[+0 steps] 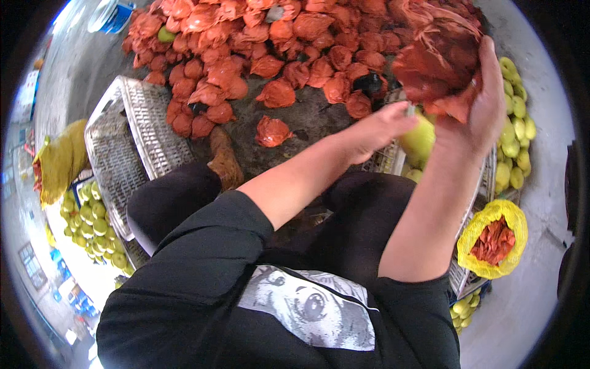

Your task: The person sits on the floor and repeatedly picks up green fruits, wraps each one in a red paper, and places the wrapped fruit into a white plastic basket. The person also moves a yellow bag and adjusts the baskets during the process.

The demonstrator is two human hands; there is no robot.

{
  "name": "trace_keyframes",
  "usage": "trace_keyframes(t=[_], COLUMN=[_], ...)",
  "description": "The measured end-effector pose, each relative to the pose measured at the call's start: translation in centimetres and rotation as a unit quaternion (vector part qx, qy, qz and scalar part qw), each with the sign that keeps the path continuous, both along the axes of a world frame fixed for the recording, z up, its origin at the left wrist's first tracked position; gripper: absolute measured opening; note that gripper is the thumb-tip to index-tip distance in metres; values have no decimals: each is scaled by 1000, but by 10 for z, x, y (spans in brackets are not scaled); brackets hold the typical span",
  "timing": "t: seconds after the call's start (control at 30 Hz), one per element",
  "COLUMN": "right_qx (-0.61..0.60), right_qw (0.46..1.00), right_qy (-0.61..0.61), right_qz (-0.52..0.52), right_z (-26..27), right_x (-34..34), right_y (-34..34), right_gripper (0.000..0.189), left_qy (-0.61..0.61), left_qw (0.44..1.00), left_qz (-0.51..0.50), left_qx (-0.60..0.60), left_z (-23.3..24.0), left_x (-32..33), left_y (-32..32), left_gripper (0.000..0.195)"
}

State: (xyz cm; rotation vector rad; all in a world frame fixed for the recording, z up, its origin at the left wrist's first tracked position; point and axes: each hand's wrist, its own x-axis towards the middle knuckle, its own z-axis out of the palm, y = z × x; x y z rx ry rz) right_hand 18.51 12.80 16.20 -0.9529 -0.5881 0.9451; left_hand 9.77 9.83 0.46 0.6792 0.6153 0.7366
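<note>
At the upper right, my right hand [488,99] is closed around a crumpled bundle of red wrappers [435,69], raised above the floor. My left hand [385,127] reaches across toward it, fingers near the bundle's lower edge and beside a yellow-green fruit [418,140]. Blur hides whether the left hand holds anything. Below the hands, this fruit shows between my forearms, over a plastic crate [387,159]. A large heap of red-wrapped round items [221,69] covers the floor ahead, and a single red-wrapped item [273,131] lies apart from it.
An empty-looking white plastic crate [147,124] stands tilted at left. Yellow-green fruits lie piled at left [94,226] and right [511,138]. A yellow mesh sack [518,230] with red wrappers stands right, another yellow sack [69,157] left. A bucket [110,17] stands upper left.
</note>
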Motion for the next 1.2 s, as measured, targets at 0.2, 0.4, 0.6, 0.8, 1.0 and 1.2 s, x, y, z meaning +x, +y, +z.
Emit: trace_keyframes(t=[0.2, 0.4, 0.6, 0.8, 1.0, 1.2], right_qx=[-36, -71, -189, -265, -220, -237], right_qw=[988, 930, 874, 879, 964, 958], right_qy=[-137, -352, -439, -332, 1, -122], right_qz=[66, 80, 84, 216, 152, 107], right_z=[-5, -34, -49, -66, -69, -59], right_x=[-17, -25, -37, -84, -96, -82], right_y=[-4, 8, 15, 11, 2, 12], right_gripper=[29, 28, 20, 62, 57, 41], left_qy=[683, 697, 319, 40, 17, 360], left_qw=[690, 549, 926, 975, 969, 849], left_qz=[-54, -346, 71, 218, 246, 327], left_qx=[234, 304, -189, 26, 20, 206], left_z=[-112, -242, -150, 8, 49, 52], left_x=[-128, -236, -197, -131, -116, -128], left_y=[21, -18, 15, 41, 63, 82], left_gripper=[60, 75, 74, 46, 30, 19])
